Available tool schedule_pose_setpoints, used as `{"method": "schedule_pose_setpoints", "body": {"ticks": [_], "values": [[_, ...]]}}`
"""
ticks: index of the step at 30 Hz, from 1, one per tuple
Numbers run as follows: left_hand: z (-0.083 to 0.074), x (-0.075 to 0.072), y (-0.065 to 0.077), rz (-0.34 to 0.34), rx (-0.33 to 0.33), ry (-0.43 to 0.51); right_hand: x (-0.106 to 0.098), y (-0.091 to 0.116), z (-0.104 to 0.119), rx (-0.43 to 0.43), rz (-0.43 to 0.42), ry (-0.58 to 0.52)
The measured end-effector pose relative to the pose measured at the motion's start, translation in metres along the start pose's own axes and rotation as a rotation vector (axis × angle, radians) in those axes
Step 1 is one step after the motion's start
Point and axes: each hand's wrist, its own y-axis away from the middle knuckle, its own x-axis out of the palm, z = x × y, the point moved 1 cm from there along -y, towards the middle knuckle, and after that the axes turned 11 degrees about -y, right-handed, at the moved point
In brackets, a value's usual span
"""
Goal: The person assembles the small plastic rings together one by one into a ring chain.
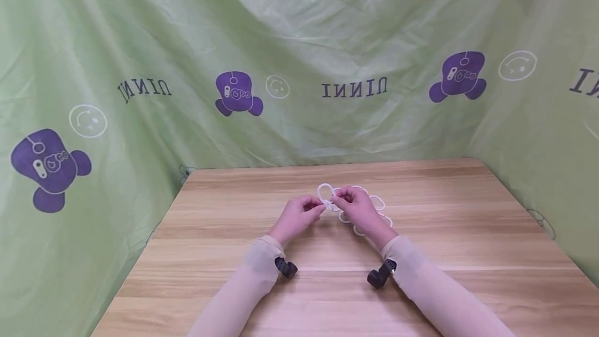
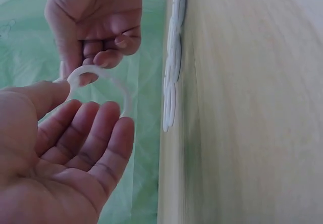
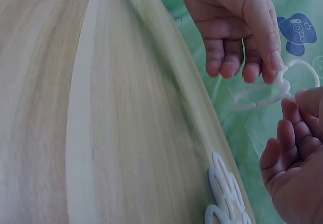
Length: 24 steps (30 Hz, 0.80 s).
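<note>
In the head view my left hand [image 1: 298, 216] and right hand [image 1: 364, 213] meet over the table, fingertips close together. Between them are thin white loops [image 1: 326, 185], pinched by thumb and fingers of each hand. The right wrist view shows two loops joined or crossing at the fingertips: an upper loop [image 3: 303, 62] and a lower loop [image 3: 252, 105]; how they are joined is unclear. A white loop [image 2: 96, 69] also shows between both hands in the left wrist view. Several more white loops [image 1: 383, 203] lie on the table beside and beneath my right hand, partly hidden by it.
The wooden table [image 1: 210, 274] has its back edge against a green curtain [image 1: 299, 139] printed with purple figures. Curtain also hangs at the left and right sides. A black wrist camera [image 1: 286, 268] sits on my left sleeve, another camera [image 1: 378, 277] on my right.
</note>
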Motion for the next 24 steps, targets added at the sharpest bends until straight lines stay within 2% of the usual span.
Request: {"method": "schedule_pose_setpoints", "body": {"ticks": [4, 7, 13, 19, 24], "values": [[0.000, -0.001, -0.002, -0.036, -0.005, 0.035, 0.005, 0.001, 0.002, 0.029, 0.013, -0.052], [0.000, -0.003, -0.002, -0.060, -0.022, 0.058, 0.007, 0.000, -0.001, 0.027, 0.028, -0.036], [-0.001, -0.011, -0.002, -0.111, -0.040, 0.121, 0.007, 0.001, -0.003, 0.002, 0.076, 0.130], [0.000, -0.019, -0.002, -0.120, -0.026, 0.153, -0.011, -0.008, -0.010, -0.017, 0.028, 0.191], [-0.001, -0.023, -0.001, -0.134, -0.017, 0.135, -0.029, -0.016, -0.011, 0.005, 0.015, 0.379]]}}
